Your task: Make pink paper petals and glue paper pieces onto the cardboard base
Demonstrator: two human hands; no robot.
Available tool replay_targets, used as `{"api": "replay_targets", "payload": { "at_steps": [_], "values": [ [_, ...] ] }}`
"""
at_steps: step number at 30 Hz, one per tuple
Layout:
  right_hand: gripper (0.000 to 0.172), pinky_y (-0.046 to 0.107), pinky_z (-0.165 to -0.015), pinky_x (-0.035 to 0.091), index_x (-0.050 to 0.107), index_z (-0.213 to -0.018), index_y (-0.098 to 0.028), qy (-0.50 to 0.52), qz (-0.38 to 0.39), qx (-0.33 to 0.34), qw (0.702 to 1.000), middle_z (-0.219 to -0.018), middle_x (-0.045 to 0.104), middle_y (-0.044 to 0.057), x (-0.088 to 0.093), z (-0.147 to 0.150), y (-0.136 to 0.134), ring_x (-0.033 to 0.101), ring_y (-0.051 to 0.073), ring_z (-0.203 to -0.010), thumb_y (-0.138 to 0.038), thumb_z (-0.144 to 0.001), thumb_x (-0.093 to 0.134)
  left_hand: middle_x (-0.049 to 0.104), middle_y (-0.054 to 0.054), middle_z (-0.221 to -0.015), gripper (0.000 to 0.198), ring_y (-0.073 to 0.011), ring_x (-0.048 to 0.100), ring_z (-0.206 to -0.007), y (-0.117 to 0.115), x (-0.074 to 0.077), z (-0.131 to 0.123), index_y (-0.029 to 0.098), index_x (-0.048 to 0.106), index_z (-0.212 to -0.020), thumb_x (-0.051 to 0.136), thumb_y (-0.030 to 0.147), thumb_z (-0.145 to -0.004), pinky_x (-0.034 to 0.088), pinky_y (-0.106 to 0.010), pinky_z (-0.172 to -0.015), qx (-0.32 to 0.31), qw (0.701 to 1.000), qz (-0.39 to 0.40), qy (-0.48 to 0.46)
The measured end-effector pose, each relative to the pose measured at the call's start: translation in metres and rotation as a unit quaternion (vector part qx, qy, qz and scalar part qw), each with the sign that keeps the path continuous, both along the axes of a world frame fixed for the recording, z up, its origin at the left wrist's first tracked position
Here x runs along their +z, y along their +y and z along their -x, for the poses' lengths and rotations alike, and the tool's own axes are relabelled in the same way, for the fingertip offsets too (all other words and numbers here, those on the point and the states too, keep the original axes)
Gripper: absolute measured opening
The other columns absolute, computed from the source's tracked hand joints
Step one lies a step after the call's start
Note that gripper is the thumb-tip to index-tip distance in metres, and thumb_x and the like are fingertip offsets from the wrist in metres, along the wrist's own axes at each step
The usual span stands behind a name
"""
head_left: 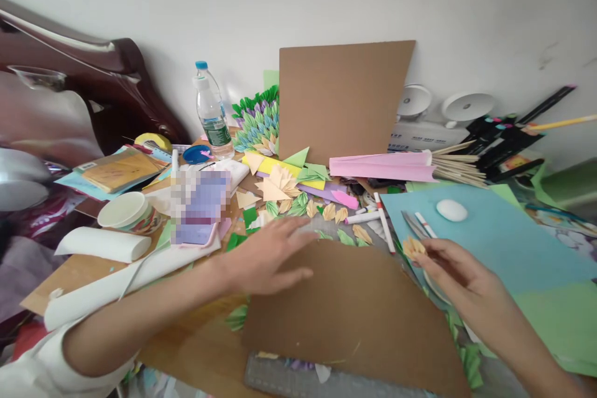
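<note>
While the right hand pinches paper, bottle label looks illegible

Home, likely a bedroom: dark, curved wooden headboard, plain pale wall, wooden table, coloured paper.

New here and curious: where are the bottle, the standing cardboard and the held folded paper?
Bottle point(213, 113), head view: middle of its body.
Standing cardboard point(344, 102), head view: centre of its face.
Held folded paper point(413, 247), head view: visible front.
</note>
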State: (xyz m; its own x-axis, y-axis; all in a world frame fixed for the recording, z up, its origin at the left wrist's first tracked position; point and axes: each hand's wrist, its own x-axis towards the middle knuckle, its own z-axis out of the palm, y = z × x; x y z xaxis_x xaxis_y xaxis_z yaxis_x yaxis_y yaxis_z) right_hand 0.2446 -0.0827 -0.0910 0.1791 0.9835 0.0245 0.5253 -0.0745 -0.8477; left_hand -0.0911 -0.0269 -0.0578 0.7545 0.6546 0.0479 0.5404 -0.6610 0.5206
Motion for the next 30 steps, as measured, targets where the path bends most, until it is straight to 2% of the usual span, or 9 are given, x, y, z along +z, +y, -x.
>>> {"api": "replay_targets", "payload": {
  "at_steps": [2, 4, 6, 9, 12, 17, 22, 26, 30],
  "values": [
    [0.034, 0.042, -0.086, 0.05, 0.063, -0.097, -0.026, -0.043, 0.007, 0.024, 0.999, -0.103, 0.069, 0.008, -0.009, -0.009, -0.005, 0.064, 0.03, -0.099, -0.057, -0.082, 0.06, 0.041, -0.019, -0.15, 0.066, -0.0413, 0.04, -0.135, -0.013, -0.004, -0.004, 0.021, 0.044, -0.143, 0.061, 0.049, -0.086, 0.033, -0.058, -0.11, -0.018, 1.0, 0.007, 0.023],
    [0.031, 0.045, -0.091, 0.047, 0.063, -0.101, -0.027, -0.076, 0.01, 0.056, 0.995, -0.109, 0.068, 0.008, -0.017, -0.011, -0.01, 0.061, 0.031, -0.106, -0.054, -0.086, 0.056, 0.048, -0.021, -0.143, 0.066, -0.0406, 0.046, -0.129, -0.015, -0.008, -0.01, 0.017, 0.044, -0.142, 0.06, 0.048, -0.086, 0.036, -0.056, -0.107, -0.019, 0.999, 0.02, 0.018],
    [0.029, 0.046, -0.093, 0.045, 0.061, -0.104, -0.028, -0.096, 0.008, 0.085, 0.992, -0.115, 0.066, 0.008, -0.023, -0.007, -0.016, 0.059, 0.031, -0.111, -0.051, -0.09, 0.051, 0.057, -0.019, -0.131, 0.057, -0.0372, 0.054, -0.119, -0.01, -0.011, -0.016, 0.015, 0.048, -0.137, 0.058, 0.044, -0.088, 0.041, -0.051, -0.102, -0.004, 0.999, 0.042, -0.002],
    [0.025, 0.043, -0.092, 0.045, 0.058, -0.101, -0.027, -0.119, -0.016, 0.106, 0.987, -0.113, 0.063, 0.008, -0.032, 0.002, -0.026, 0.059, 0.028, -0.109, -0.047, -0.093, 0.047, 0.064, -0.014, -0.113, 0.041, -0.0309, 0.06, -0.104, 0.004, -0.014, -0.023, 0.017, 0.055, -0.124, 0.055, 0.04, -0.09, 0.047, -0.043, -0.093, 0.017, 0.997, 0.072, -0.028],
    [0.022, 0.041, -0.091, 0.046, 0.055, -0.099, -0.025, -0.139, -0.048, 0.103, 0.984, -0.106, 0.061, 0.008, -0.038, 0.009, -0.032, 0.058, 0.026, -0.104, -0.043, -0.095, 0.043, 0.066, -0.011, -0.108, 0.032, -0.026, 0.062, -0.098, 0.015, -0.016, -0.029, 0.018, 0.058, -0.116, 0.054, 0.038, -0.091, 0.049, -0.037, -0.088, 0.007, 0.995, 0.091, -0.045],
    [0.021, 0.04, -0.085, 0.046, 0.052, -0.103, -0.024, -0.166, -0.079, 0.062, 0.981, -0.104, 0.06, 0.009, -0.04, 0.006, -0.032, 0.058, 0.025, -0.099, -0.041, -0.097, 0.041, 0.065, -0.011, -0.118, 0.032, -0.0254, 0.062, -0.105, 0.019, -0.018, -0.041, 0.018, 0.058, -0.118, 0.057, 0.031, -0.088, 0.048, -0.036, -0.093, 0.006, 0.99, 0.122, -0.073],
    [0.023, 0.035, -0.076, 0.05, 0.054, -0.105, -0.025, -0.177, -0.057, 0.075, 0.98, -0.102, 0.066, 0.008, -0.033, -0.006, -0.017, 0.064, 0.023, -0.092, -0.043, -0.097, 0.041, 0.064, -0.01, -0.119, 0.035, -0.0233, 0.063, -0.103, 0.018, -0.022, -0.046, 0.019, 0.058, -0.118, 0.059, 0.018, -0.083, 0.051, -0.036, -0.09, 0.05, 0.983, 0.148, -0.098],
    [0.03, 0.038, -0.085, 0.051, 0.057, -0.106, -0.025, -0.179, -0.053, 0.105, 0.977, -0.112, 0.068, 0.011, -0.032, -0.019, 0.01, 0.064, 0.026, -0.104, -0.048, -0.097, 0.04, 0.068, -0.009, -0.106, 0.025, -0.0218, 0.065, -0.093, 0.018, -0.031, -0.046, 0.018, 0.063, -0.105, 0.063, 0.017, -0.08, 0.052, -0.034, -0.083, 0.078, 0.976, 0.17, -0.11],
    [0.033, 0.04, -0.085, 0.051, 0.058, -0.101, -0.025, -0.188, -0.065, 0.108, 0.974, -0.114, 0.069, 0.011, -0.03, -0.035, 0.032, 0.065, 0.028, -0.107, -0.052, -0.094, 0.041, 0.069, -0.007, -0.1, 0.018, -0.0205, 0.065, -0.09, 0.016, -0.038, -0.046, 0.018, 0.065, -0.099, 0.063, 0.018, -0.081, 0.053, -0.032, -0.082, 0.106, 0.968, 0.187, -0.13]
  ]
}}
